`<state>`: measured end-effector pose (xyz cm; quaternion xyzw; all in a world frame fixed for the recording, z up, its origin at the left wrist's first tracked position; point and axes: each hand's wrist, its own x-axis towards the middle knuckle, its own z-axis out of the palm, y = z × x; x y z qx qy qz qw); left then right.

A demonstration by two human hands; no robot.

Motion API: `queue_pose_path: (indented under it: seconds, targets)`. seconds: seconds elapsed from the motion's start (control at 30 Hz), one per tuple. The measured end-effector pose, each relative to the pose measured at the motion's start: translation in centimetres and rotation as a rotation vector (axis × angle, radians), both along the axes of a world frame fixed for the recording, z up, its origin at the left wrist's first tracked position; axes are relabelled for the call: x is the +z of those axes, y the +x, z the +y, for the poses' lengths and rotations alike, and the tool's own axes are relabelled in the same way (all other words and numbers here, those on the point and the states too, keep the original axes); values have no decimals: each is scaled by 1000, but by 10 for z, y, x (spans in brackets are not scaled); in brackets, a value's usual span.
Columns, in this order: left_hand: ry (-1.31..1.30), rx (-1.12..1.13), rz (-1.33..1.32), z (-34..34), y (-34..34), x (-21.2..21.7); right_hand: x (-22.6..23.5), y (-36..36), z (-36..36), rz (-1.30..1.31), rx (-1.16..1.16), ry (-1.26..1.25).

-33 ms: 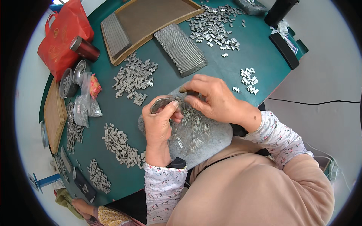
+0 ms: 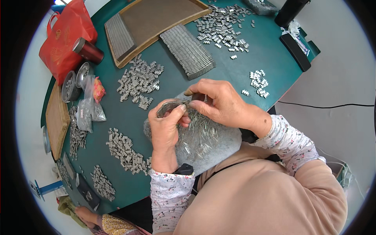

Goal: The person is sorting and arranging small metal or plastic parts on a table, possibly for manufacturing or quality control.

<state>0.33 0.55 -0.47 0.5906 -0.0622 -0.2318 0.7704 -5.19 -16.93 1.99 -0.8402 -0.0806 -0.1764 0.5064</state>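
Note:
My left hand (image 2: 164, 125) is closed around a short grey metal strip of linked pieces (image 2: 167, 107), its thumb pressed on top. My right hand (image 2: 225, 103) meets the strip's right end, thumb and forefinger pinched together; whatever lies between those fingertips is too small to make out. Beneath both hands is a grey felt-like pad (image 2: 229, 143), partly over my lap. Many thin silvery pins (image 2: 201, 135) lie scattered on it.
Piles of small toothed metal pieces (image 2: 139, 80) cover parts of the green table (image 2: 231, 72). Beyond my hands lies a block of stacked strips (image 2: 188, 51) beside a wooden-rimmed tray (image 2: 156, 49). A red bag (image 2: 68, 41) and tumbler (image 2: 88, 51) stand left. Another person's hand (image 2: 87, 215) shows lower left.
My right hand's forefinger and thumb have shifted slightly left along the strip's end. My left hand has barely moved.

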Motion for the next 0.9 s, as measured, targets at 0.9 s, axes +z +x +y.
queue_pose_path:
  seconds: [0.9]
  targets:
    - [-23, 65, -118, 2, -1, 4, -2, 7, -27, 67, -122, -167]
